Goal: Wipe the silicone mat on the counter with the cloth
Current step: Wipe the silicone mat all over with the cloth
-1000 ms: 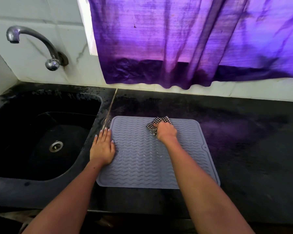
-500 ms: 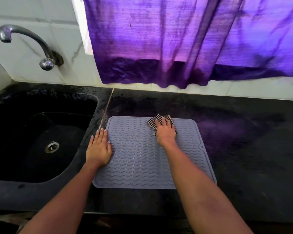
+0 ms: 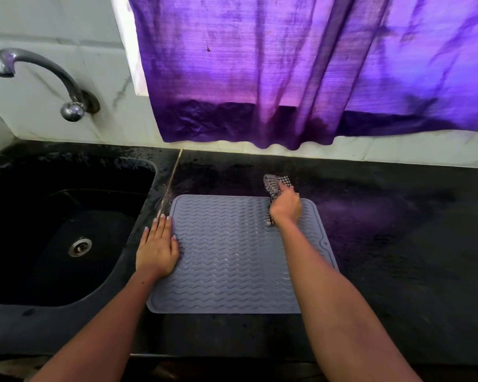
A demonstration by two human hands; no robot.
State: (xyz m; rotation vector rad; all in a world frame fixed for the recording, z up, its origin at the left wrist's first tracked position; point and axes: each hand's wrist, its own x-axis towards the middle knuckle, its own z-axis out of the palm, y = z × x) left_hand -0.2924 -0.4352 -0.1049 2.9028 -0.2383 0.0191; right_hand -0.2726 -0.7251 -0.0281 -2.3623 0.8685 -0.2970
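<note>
right hand gripping cloth, mat unlabelled

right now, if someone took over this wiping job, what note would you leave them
Left hand: flat on the mat's left edge, holding it down.
Right hand: grips the bunched checkered cloth at the mat's far edge, right of middle; part of the cloth lies past the edge on the counter.
Mat: flat on the counter, right of the sink.
Done: cannot tell how much is wiped.
Left: wipe the rest of the mat, towards you.
</note>
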